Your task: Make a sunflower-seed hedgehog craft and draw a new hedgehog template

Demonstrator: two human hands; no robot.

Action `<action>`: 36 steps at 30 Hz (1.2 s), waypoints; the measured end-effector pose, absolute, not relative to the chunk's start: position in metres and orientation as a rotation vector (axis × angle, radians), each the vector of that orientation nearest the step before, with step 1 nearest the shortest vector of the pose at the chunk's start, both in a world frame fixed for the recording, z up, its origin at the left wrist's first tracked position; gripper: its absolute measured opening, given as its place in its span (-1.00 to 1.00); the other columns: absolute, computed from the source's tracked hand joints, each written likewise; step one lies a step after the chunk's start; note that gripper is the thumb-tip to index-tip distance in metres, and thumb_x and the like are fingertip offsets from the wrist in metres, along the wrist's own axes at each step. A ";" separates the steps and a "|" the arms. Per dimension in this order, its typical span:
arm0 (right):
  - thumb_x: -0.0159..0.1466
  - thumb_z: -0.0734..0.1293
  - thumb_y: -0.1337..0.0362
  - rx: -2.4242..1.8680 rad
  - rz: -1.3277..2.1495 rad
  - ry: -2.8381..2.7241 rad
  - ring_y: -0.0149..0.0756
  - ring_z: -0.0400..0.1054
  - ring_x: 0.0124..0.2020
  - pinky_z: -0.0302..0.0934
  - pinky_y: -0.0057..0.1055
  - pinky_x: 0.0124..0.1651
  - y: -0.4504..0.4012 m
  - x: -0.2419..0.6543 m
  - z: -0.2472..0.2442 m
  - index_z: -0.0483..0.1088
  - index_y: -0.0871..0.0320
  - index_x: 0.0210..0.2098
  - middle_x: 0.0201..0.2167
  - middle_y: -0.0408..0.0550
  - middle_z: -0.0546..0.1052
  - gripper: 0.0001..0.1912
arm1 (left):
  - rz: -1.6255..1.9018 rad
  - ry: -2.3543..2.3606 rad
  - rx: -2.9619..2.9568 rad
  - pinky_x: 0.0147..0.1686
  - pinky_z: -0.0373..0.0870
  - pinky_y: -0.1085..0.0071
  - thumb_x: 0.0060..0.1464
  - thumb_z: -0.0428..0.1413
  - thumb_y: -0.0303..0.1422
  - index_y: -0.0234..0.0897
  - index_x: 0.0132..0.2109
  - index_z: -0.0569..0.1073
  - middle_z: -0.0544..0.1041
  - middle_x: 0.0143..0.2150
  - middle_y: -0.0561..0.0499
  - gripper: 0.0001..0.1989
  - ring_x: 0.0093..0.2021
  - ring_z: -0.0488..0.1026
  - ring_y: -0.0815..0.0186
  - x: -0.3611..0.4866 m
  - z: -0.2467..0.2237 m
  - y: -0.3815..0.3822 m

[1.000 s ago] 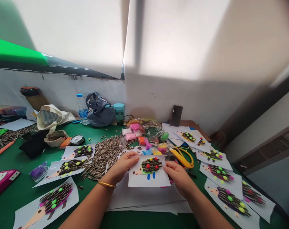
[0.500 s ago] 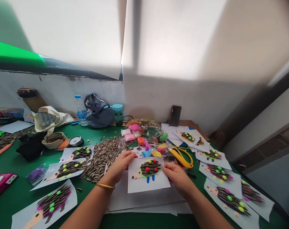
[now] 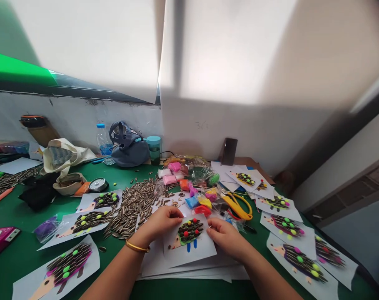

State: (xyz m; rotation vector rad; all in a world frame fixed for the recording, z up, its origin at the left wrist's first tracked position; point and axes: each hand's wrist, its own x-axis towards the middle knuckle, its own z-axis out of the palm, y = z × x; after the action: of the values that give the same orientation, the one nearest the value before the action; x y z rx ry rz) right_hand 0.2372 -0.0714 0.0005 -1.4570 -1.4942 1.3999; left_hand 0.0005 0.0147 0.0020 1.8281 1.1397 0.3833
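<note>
A white paper sheet [image 3: 195, 252] with a hedgehog made of sunflower seeds and red, green and yellow clay balls lies tilted on a stack of blank white sheets [image 3: 164, 271]. My left hand [image 3: 160, 223], with a gold bangle at the wrist, pinches the sheet's upper left edge. My right hand [image 3: 225, 235] grips its right edge beside the hedgehog. Just beyond both hands lie small bags of coloured clay [image 3: 198, 201].
A heap of sunflower seeds [image 3: 135, 204] spreads to the left on the green table [image 3: 17, 258]. Finished hedgehog sheets lie at left [image 3: 83, 221] and right [image 3: 302, 262]. Yellow scissors [image 3: 239, 205], a grey bag [image 3: 128, 146], a water bottle [image 3: 103, 141] and a phone [image 3: 230, 151] stand farther back.
Both hands have drawn the hedgehog sheet slightly toward me and turned it counter-clockwise, so its left side now dips. More clay bags show behind it.
</note>
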 end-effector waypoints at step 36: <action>0.18 0.34 0.34 -1.809 0.765 -0.602 -0.48 0.18 -0.73 -0.09 -0.62 -0.73 -0.058 0.503 0.006 0.36 0.16 -0.34 -0.68 -0.21 0.34 -0.94 | 0.862 1.084 1.419 -0.42 0.22 0.45 0.05 0.14 -0.04 -0.30 -0.29 0.51 0.40 -0.46 0.06 -0.63 -0.44 0.32 0.34 0.011 -0.002 0.016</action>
State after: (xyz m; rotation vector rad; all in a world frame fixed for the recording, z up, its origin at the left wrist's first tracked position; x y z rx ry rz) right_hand 0.5032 -0.0583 0.0057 -1.8089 -0.6016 0.7654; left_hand 0.0110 0.0161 -0.0018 1.4186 1.0844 0.8615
